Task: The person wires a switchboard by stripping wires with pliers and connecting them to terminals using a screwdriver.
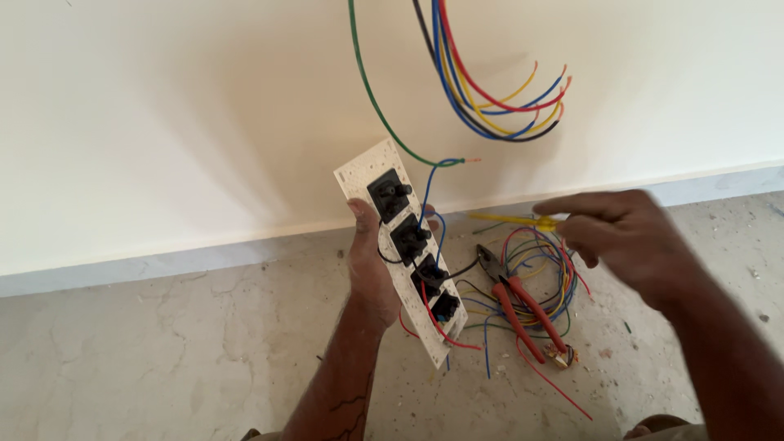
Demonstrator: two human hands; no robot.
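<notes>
Left hand [369,265] gripped the white switch plate [404,253] upright near the wall [180,122]. Right hand [625,241], blurred, pinched a yellow screwdriver [510,219] just right of the plate. Red pliers [523,314] lay on loose wires [539,269] on the floor [163,351].

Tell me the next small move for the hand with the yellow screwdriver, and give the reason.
Probably bring the right hand with its yellow screwdriver across to the top black module on the white switch plate. The left hand holds that plate upright with its back facing up, the green wire and a blue wire end beside that module, and the screwdriver tip is apart from it.
</notes>
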